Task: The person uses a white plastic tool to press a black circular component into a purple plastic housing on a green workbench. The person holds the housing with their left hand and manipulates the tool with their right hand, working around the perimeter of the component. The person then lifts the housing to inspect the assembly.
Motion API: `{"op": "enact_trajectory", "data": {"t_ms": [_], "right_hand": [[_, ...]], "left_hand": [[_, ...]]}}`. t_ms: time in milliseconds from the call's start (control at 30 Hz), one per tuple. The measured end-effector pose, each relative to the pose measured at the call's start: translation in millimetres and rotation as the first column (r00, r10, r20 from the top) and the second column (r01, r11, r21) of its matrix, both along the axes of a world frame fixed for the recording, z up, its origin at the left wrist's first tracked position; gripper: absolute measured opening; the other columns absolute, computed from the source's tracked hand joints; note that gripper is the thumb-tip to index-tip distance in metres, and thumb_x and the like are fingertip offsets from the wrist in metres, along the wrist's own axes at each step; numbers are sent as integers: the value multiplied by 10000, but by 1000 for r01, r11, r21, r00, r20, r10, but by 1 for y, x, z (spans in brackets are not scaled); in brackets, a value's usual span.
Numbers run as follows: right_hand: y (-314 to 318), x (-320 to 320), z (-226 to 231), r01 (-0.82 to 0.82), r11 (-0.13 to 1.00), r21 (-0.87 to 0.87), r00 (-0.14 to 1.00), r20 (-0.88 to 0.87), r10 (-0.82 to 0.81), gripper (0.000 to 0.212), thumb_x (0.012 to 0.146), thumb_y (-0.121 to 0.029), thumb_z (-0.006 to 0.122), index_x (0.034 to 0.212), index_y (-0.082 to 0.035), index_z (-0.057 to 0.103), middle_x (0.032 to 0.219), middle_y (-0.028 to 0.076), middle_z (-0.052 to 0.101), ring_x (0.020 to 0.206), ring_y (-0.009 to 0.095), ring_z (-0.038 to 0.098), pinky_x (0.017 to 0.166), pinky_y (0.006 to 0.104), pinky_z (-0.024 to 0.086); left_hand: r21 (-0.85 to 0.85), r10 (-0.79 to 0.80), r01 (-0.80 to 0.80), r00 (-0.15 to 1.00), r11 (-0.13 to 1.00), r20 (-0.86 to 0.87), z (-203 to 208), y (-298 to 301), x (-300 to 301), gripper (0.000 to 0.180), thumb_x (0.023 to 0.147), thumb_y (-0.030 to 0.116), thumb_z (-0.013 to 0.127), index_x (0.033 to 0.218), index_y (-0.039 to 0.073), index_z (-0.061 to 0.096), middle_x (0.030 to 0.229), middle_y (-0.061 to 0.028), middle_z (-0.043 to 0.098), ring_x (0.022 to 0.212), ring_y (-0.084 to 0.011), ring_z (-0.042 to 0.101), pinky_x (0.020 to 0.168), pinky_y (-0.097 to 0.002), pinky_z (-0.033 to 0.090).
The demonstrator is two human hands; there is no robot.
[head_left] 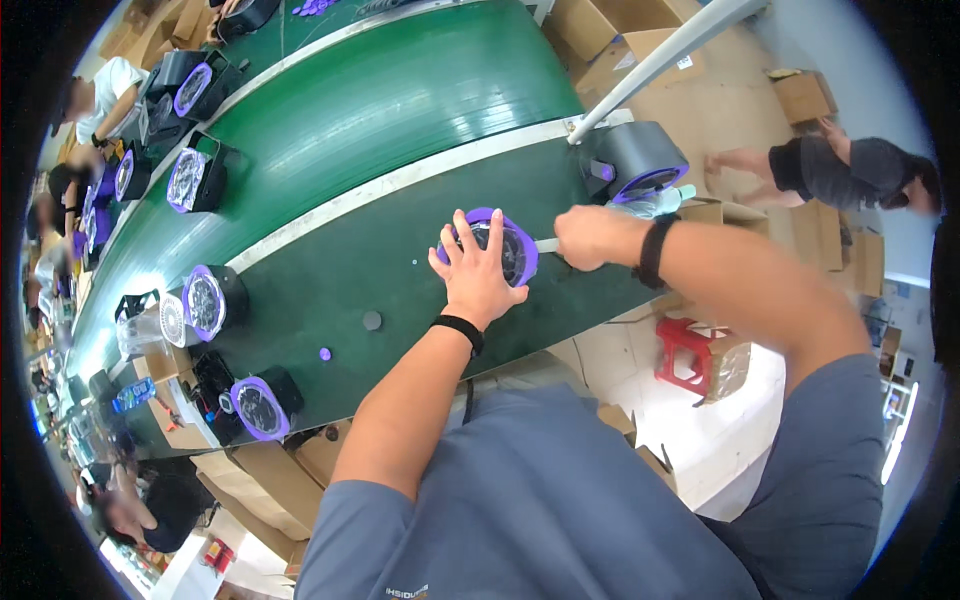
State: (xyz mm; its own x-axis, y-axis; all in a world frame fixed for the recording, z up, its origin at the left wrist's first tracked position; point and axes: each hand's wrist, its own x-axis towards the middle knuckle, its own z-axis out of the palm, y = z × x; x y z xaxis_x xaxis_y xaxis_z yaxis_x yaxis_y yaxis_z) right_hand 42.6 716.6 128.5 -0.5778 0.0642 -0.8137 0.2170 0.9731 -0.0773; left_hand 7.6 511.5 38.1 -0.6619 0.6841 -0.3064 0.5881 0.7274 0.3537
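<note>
- Green work table (400, 100): long, smooth, glossy top with pale strips running along its length; near edge just under the forearms, wide bare green surface up and left of the hands.
- Grey round housing (640, 150) with purple rim, at the table's right end beside a white slanted pole (670, 50).
- Round black fan unit (505, 245) with purple ring: on the near green strip, close to the right edge of the table, under the left hand.
- Similar purple-ringed units (205, 300) lined along the left edge, well apart from the hands.
- Left hand (478, 272): palm down, fingers spread over the unit's top, pressing, not curled around it.
- Right hand (590, 237): fist closed around a thin pale tool (547, 244), tip touching the unit's side.
- Small grey disc (372, 320) and purple bit (325, 353) loose on bare green, below left of the hands.
</note>
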Motion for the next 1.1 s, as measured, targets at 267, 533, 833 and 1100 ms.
{"op": "enact_trajectory", "data": {"t_ms": [267,533,833,1100], "right_hand": [[31,8,-25,77,978,-195,992,-81,-94,291,977,-220,638,1062,10,795,1019,245,785,977,428,757,883,514,591],[57,49,-74,343,766,-544,895,-60,-443,318,1054,-326,622,1061,-67,806,953,177,769,931,326,730,846,460,548],[22,-7,0,-54,993,-105,987,-157,37,232,908,-134,663,1031,-8,814,1095,260,785,1048,430,769,900,529,616],[-18,-36,4,-79,995,-65,989,-129,70,272,906,-143,673,1091,-14,826,1137,252,794,1070,405,782,937,498,625]], "left_hand": [[42,-21,22,1000,999,-1,-1,0,-1,1344,566,476,994,1706,267,314,1697,-329,168,1509,-584,256,1112,-833,289],[-50,-23,23,1000,998,9,9,4,0,1319,598,481,990,1708,289,305,1710,-321,167,1525,-571,249,1145,-806,277],[15,-121,121,992,993,-33,0,-10,-4,1426,551,525,997,1711,149,258,1712,-286,227,1545,-544,271,1183,-800,248],[-7,-104,104,994,995,-12,5,-3,-3,1413,570,500,997,1718,132,261,1734,-262,211,1567,-542,242,1213,-796,220]]}}
